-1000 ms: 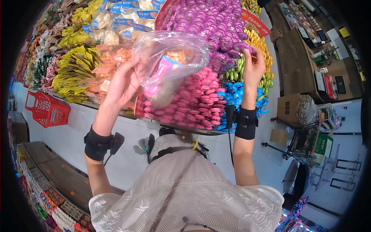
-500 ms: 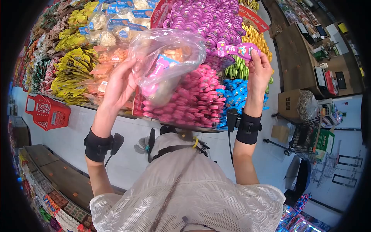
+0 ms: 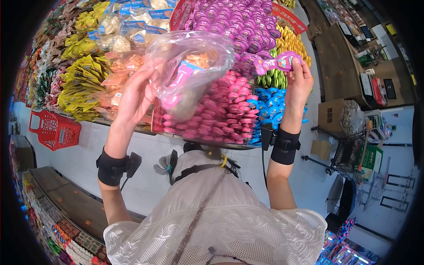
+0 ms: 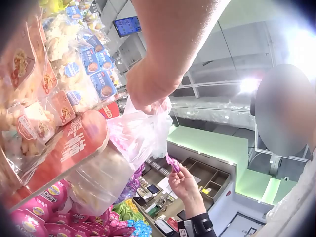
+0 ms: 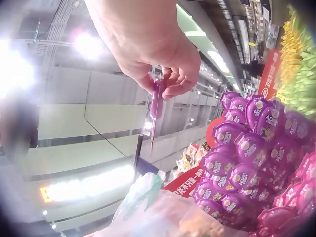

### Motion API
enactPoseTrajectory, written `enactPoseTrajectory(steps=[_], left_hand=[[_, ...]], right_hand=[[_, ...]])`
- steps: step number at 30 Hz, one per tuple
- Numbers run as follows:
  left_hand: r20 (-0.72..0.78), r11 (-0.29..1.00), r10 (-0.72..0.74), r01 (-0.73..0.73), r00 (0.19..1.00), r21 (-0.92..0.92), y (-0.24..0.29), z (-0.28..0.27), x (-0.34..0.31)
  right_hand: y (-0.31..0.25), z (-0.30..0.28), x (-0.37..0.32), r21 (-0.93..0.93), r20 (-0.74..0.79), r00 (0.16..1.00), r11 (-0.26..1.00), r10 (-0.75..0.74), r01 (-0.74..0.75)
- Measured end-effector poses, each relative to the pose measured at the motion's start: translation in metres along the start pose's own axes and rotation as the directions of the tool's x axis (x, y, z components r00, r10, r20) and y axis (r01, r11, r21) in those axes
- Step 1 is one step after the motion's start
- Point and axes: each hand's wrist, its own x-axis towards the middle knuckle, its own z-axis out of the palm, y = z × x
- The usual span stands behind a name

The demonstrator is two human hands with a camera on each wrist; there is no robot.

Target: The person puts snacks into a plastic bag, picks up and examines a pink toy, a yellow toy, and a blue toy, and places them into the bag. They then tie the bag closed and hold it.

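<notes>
My left hand (image 3: 138, 92) grips the edge of a clear plastic bag (image 3: 221, 44), whose mouth spreads wide over the display. Through its film shows a pink-purple packet with a blue patch (image 3: 181, 79). In the left wrist view the bag (image 4: 143, 131) hangs from the curled fingers. To the right, my right hand (image 3: 300, 81) pinches a shiny purple snack packet (image 3: 287, 61) by its wide end, with the narrow end pointing left toward the bag. The right wrist view shows this packet (image 5: 156, 101) edge-on between thumb and fingers. Below it lies a heap of matching purple packets (image 5: 242, 148).
Pink packets (image 3: 225, 112), blue packets (image 3: 267, 110) and green ones (image 3: 270, 80) fill neighbouring sections. Yellow packets (image 3: 84, 84) and bagged snacks lie at the left. A red basket (image 3: 55, 130) stands on the floor, and a cardboard box (image 3: 330, 119) is at the right.
My right hand has drawn a purple packet back from the heap, turned its printed face up, then tilted it. My left hand holds the bag nearly where it was.
</notes>
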Motion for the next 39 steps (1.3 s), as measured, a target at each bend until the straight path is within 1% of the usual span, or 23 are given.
enactPoseTrajectory(steps=[3, 4, 7, 8, 11, 12, 15, 16, 17, 19, 21, 22, 24, 25, 26, 29, 30, 31, 33, 34, 36, 39], left_hand=[[0.009, 1.0, 0.017, -0.017, 1.0, 0.016, 0.0, 0.002, -0.002], [-0.026, 0.999, 0.026, -0.024, 0.999, 0.047, -0.001, 0.002, -0.003], [-0.064, 0.995, 0.056, -0.05, 0.996, 0.09, -0.001, 0.006, -0.004], [-0.044, 0.994, 0.053, -0.048, 0.998, 0.1, -0.001, 0.007, -0.005], [-0.029, 0.991, 0.065, -0.061, 0.997, 0.121, -0.002, 0.012, -0.007], [-0.052, 0.987, 0.082, -0.074, 0.995, 0.144, -0.002, 0.018, -0.008], [-0.068, 0.984, 0.085, -0.073, 0.994, 0.164, -0.003, 0.02, -0.008], [-0.105, 0.984, 0.095, -0.078, 0.99, 0.158, -0.003, 0.025, -0.008], [-0.09, 0.986, 0.094, -0.08, 0.992, 0.15, -0.003, 0.024, -0.008], [-0.062, 0.987, 0.091, -0.082, 0.994, 0.135, -0.005, 0.015, -0.008], [-0.055, 0.984, 0.11, -0.1, 0.992, 0.149, -0.005, 0.017, -0.008], [-0.053, 0.983, 0.112, -0.103, 0.992, 0.152, -0.005, 0.015, -0.008], [-0.074, 0.981, 0.112, -0.098, 0.991, 0.166, -0.005, 0.017, -0.011], [-0.072, 0.983, 0.107, -0.095, 0.992, 0.156, -0.005, 0.017, -0.012], [-0.072, 0.985, 0.103, -0.091, 0.992, 0.147, -0.006, 0.016, -0.013], [-0.095, 0.986, 0.102, -0.088, 0.99, 0.139, -0.007, 0.019, -0.016], [-0.106, 0.986, 0.106, -0.091, 0.989, 0.139, -0.007, 0.022, -0.016], [-0.132, 0.985, 0.104, -0.084, 0.986, 0.15, -0.007, 0.024, -0.017], [-0.184, 0.983, 0.094, -0.063, 0.978, 0.17, -0.007, 0.027, -0.019], [-0.153, 0.982, 0.102, -0.074, 0.983, 0.176, -0.008, 0.022, -0.019], [-0.177, 0.98, 0.103, -0.07, 0.979, 0.185, -0.008, 0.024, -0.019], [-0.212, 0.98, 0.106, -0.066, 0.971, 0.19, -0.007, 0.03, -0.02]], right_hand=[[-0.002, -0.022, 0.004, 0.059, -0.122, 0.992, 0.997, -0.041, 0.048], [-0.003, -0.032, 0.007, 0.071, -0.113, 0.99, 0.994, -0.08, 0.088], [-0.011, -0.043, 0.005, 0.009, -0.236, 0.966, 0.994, -0.105, 0.111], [-0.011, -0.049, 0.006, -0.044, -0.251, 0.961, 0.993, -0.117, 0.109], [0.0, -0.083, 0.018, -0.212, -0.217, 0.961, 0.969, -0.173, 0.126], [0.002, -0.09, 0.024, -0.26, -0.186, 0.966, 0.957, -0.179, 0.127], [0.01, -0.108, 0.052, -0.392, -0.081, 0.993, 0.919, -0.091, 0.053], [0.019, -0.115, 0.064, -0.443, -0.073, 0.994, 0.896, -0.085, 0.044], [0.03, -0.121, 0.079, -0.511, -0.003, 0.99, 0.851, -0.144, 0.122], [0.06, -0.136, 0.112, -0.569, 0.057, 0.984, 0.804, -0.171, 0.173], [0.084, -0.146, 0.138, -0.705, 0.148, 0.988, 0.695, -0.049, 0.14], [0.089, -0.145, 0.148, -0.733, 0.14, 0.987, 0.678, 0.076, 0.052], [0.101, -0.144, 0.161, -0.9, 0.133, 0.977, 0.432, 0.166, 0.049], [0.109, -0.146, 0.168, -0.954, 0.121, 0.97, 0.294, 0.21, 0.055], [0.121, -0.148, 0.171, -0.978, 0.078, 0.985, 0.202, 0.154, 0.046], [0.121, -0.127, 0.166, -0.992, -0.119, 0.973, 0.008, 0.2, -0.123], [0.123, -0.122, 0.166, -0.988, -0.152, 0.964, -0.031, 0.22, -0.149], [0.125, -0.118, 0.165, -0.986, -0.168, 0.964, -0.032, 0.208, -0.165], [0.13, -0.111, 0.165, -0.977, -0.191, 0.955, -0.142, 0.226, -0.162], [0.131, -0.109, 0.165, -0.975, -0.2, 0.954, -0.138, 0.222, -0.172], [0.137, -0.108, 0.166, -0.972, -0.218, 0.952, -0.132, 0.217, -0.193], [0.147, -0.113, 0.171, -0.962, -0.273, 0.937, -0.073, 0.219, -0.263]])
